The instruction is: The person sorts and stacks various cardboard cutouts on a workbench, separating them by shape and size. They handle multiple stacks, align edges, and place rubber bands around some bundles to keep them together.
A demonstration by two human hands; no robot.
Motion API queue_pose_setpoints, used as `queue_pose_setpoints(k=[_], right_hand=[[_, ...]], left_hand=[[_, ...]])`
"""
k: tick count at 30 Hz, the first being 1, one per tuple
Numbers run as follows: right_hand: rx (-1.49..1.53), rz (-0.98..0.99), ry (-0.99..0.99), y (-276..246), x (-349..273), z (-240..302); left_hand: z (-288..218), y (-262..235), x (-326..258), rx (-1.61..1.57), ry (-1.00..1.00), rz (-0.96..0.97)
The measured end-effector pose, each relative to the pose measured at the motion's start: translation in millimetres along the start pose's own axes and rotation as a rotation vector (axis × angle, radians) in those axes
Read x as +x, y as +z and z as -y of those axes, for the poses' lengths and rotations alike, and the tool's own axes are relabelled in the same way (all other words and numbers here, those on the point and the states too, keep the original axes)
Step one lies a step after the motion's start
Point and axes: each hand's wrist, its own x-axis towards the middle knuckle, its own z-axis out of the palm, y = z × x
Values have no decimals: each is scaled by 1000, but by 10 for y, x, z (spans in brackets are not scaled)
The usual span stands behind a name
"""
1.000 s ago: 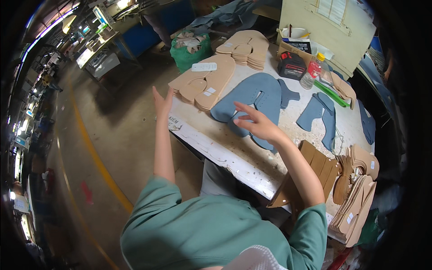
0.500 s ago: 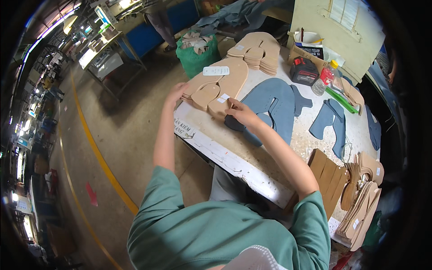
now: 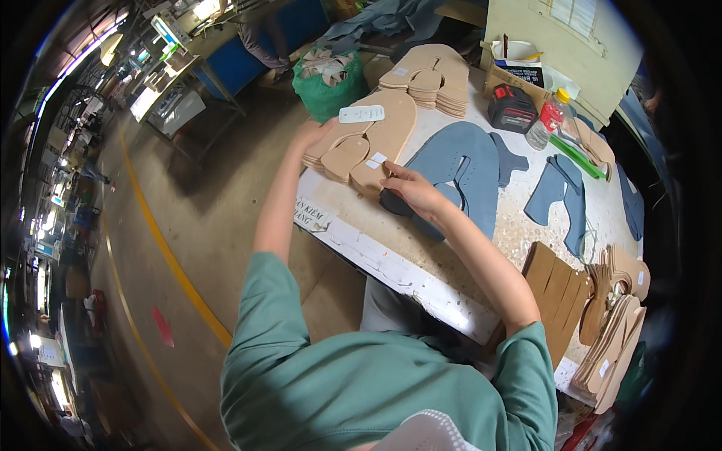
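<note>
The left hand [image 3: 312, 134], how far open I cannot tell, touches the nine o'clock edge of the layered, curved tan stack [image 3: 391, 137] at the counter's [image 3: 376, 258] ten o'clock; the right hand [image 3: 412, 192], narrowly parted, touches its four o'clock edge.

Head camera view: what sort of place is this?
Probably a factory workshop: a layered stack of flat tan cutouts and a curved blue-grey sheet piece lie on a white worktable, and a painted yellow stripe marks the brownish floor.

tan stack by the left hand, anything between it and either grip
Nothing visible: at the tan stack, the left grip is by the left edge, the right grip by the near right end.
</note>
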Motion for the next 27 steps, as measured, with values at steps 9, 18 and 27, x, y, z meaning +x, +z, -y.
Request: queue_pose_setpoints(k=[9,18,27], right_hand=[[10,-69,-32,449,257,-226],[14,-304,-139,24,396,-240],[-345,-533,-110,-933,1297,244]], left_hand=[[-132,-315,152,120,72,-65],[76,-123,-173,-144,7,-85],[-29,299,-1435,-617,-146,-451]])
